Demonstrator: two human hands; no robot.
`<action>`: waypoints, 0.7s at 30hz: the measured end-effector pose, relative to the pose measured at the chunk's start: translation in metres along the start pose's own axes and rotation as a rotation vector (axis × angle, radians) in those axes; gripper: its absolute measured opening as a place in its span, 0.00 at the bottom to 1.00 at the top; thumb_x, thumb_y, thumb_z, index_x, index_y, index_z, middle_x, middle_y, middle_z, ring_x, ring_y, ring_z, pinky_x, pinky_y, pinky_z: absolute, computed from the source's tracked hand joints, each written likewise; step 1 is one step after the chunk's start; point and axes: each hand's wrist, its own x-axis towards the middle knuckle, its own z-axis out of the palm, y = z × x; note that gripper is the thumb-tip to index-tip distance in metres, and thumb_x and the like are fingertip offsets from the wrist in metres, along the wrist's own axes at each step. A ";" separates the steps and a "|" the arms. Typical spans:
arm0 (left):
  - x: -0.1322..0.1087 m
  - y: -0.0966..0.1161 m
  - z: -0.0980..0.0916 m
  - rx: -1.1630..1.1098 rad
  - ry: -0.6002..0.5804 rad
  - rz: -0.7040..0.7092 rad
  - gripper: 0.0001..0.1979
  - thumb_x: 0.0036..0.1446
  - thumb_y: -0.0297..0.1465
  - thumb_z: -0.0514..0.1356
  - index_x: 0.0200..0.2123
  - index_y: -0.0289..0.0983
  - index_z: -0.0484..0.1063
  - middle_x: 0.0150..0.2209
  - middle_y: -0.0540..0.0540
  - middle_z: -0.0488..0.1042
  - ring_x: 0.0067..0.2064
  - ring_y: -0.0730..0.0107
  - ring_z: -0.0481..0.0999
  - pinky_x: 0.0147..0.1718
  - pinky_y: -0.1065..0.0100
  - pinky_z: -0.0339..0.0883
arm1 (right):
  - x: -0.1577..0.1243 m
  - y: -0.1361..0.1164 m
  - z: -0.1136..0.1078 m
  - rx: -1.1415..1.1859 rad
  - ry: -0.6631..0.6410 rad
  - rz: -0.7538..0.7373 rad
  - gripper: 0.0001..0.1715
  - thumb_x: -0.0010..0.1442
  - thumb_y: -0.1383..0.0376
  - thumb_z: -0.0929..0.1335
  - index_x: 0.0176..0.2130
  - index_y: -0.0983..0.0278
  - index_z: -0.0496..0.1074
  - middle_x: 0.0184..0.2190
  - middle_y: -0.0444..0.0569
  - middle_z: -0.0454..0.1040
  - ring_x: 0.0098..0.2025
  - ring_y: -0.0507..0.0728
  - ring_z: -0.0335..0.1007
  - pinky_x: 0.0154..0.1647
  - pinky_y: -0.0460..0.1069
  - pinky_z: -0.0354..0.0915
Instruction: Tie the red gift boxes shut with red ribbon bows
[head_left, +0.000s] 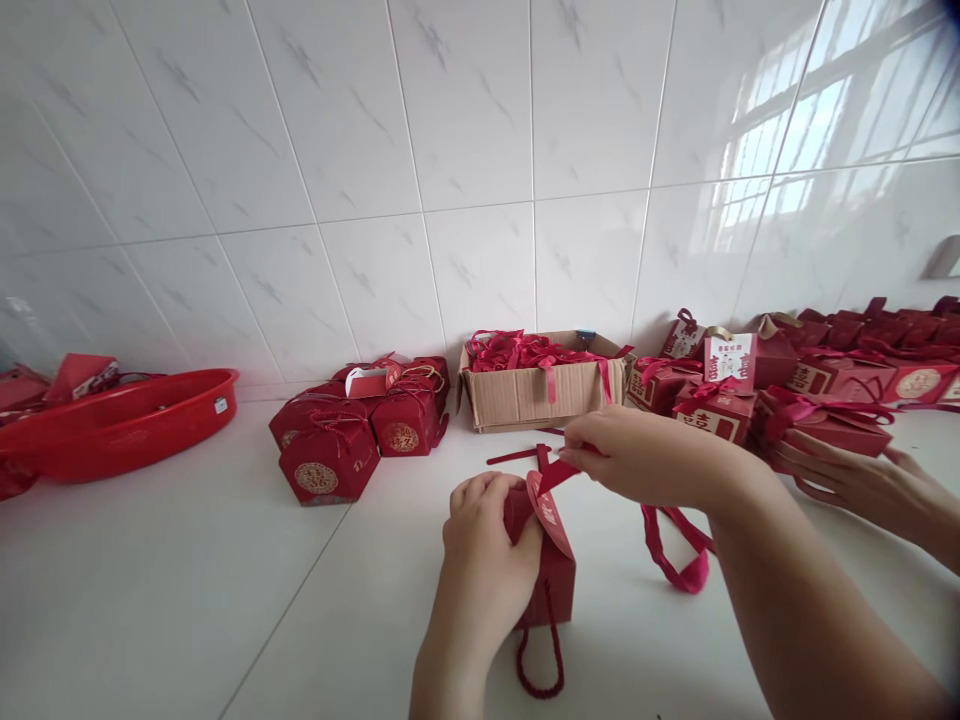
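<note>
Well left of the cardboard carton (pixel 540 400), a red basin (pixel 150 425) sits on the bench (pixel 187 580); red card pieces (pixel 84 378) show above its rim, though whether they lie inside or behind I cannot tell. Just left of the carton stands a cluster of red boxes (pixel 330 465), the front 1 bearing a round gold emblem. The carton itself is heaped with crimson ribbons (pixel 510 352), some hanging over its front edge.

In front of the carton is a gift box (pixel 559 590), its rope handle (pixel 559 665) looped on the bench. The left hand (pixel 491 545) has its fingers curved over the box's top, gripping it; the right hand (pixel 630 450) has its fingers pinched on a red strip (pixel 556 475) at the flap. In front and right of the carton lies a loose ribbon (pixel 682 578). Right of the carton, a co-worker's hand (pixel 844 482) touches 1 of many tied boxes (pixel 840 430); their contents are hidden.
</note>
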 end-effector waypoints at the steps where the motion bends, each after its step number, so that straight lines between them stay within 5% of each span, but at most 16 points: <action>1: 0.000 0.001 0.000 0.003 -0.003 -0.006 0.11 0.55 0.36 0.55 0.41 0.43 0.71 0.48 0.44 0.71 0.56 0.55 0.62 0.52 0.56 0.60 | 0.000 -0.001 0.000 0.001 0.005 -0.009 0.13 0.60 0.66 0.59 0.24 0.64 0.59 0.23 0.45 0.65 0.23 0.49 0.53 0.22 0.46 0.48; 11: -0.001 -0.001 0.002 -0.045 0.010 -0.041 0.09 0.56 0.36 0.54 0.38 0.43 0.72 0.50 0.44 0.70 0.58 0.56 0.60 0.54 0.57 0.58 | -0.001 -0.008 0.000 -0.006 -0.062 -0.036 0.17 0.60 0.66 0.59 0.21 0.65 0.55 0.20 0.44 0.59 0.21 0.48 0.45 0.21 0.47 0.45; 21: -0.005 0.002 -0.004 -0.139 -0.011 -0.118 0.10 0.56 0.35 0.53 0.37 0.44 0.73 0.56 0.44 0.65 0.62 0.58 0.56 0.57 0.56 0.56 | -0.001 -0.006 -0.001 0.065 -0.096 -0.073 0.18 0.60 0.64 0.59 0.20 0.65 0.57 0.19 0.43 0.59 0.20 0.48 0.48 0.21 0.47 0.46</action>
